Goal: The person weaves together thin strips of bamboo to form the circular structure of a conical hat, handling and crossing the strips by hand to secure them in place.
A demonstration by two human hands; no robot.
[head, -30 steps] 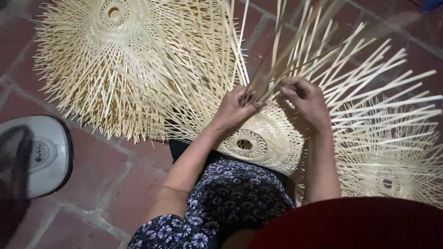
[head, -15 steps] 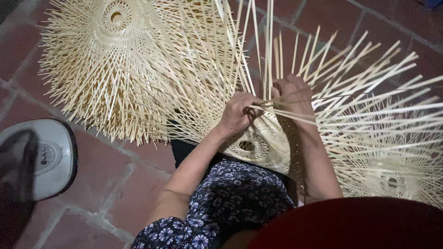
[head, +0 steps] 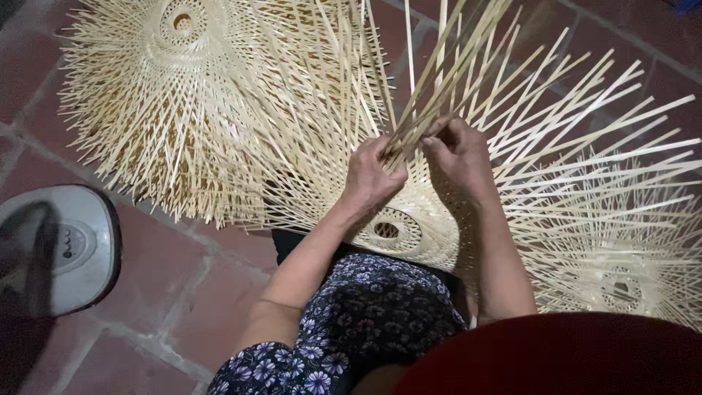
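Two hands weaving a bamboo piece on the lap.
Head view: left hand (head: pixel 373 174) and right hand (head: pixel 457 150), fingers closed, grip upright bamboo strips (head: pixel 439 80) rising from the woven piece (head: pixel 409 230); more woven pieces (head: pixel 190 110) lie on the brick floor (head: pixel 168 285).

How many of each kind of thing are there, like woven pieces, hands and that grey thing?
Pale woven bamboo pieces with round holes: 3, top left, on the lap, at right
Hands on the strips: 2, left hand, right hand
Grey fan base with buttons: 1
Total: 6
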